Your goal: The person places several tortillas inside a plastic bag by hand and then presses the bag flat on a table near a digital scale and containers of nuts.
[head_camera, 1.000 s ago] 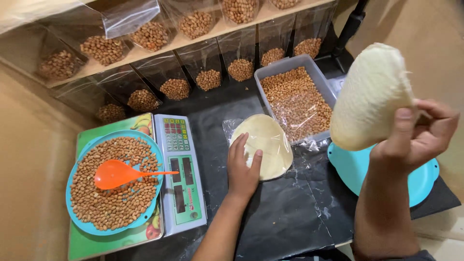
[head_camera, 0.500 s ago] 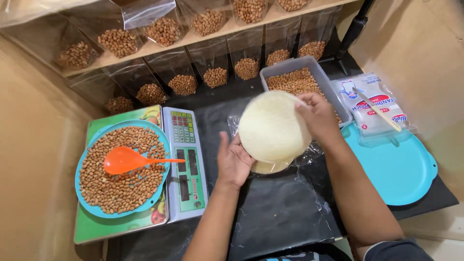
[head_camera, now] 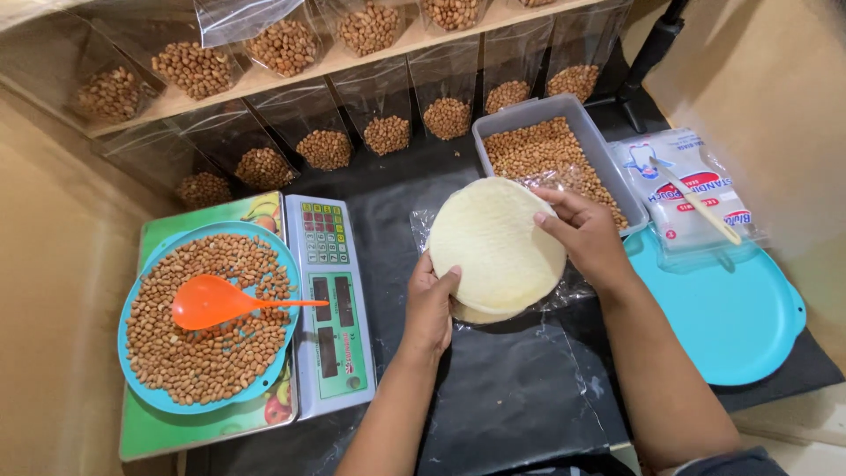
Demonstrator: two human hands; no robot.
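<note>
1. Over the middle of the black table (head_camera: pixel 529 414), both hands hold a pale round cracker (head_camera: pixel 498 242) above a clear bag (head_camera: pixel 423 225) with another disc under it.
2. The left hand (head_camera: pixel 432 304) pinches the near rim, thumb on top; the right hand (head_camera: pixel 586 238) grips the far rim with spread fingers.
3. It looks brittle, so a light grip at the edges, kept level, seems wise.
4. Keep it away from the peanut tray (head_camera: pixel 551 159) and the scale (head_camera: pixel 330 300).
</note>
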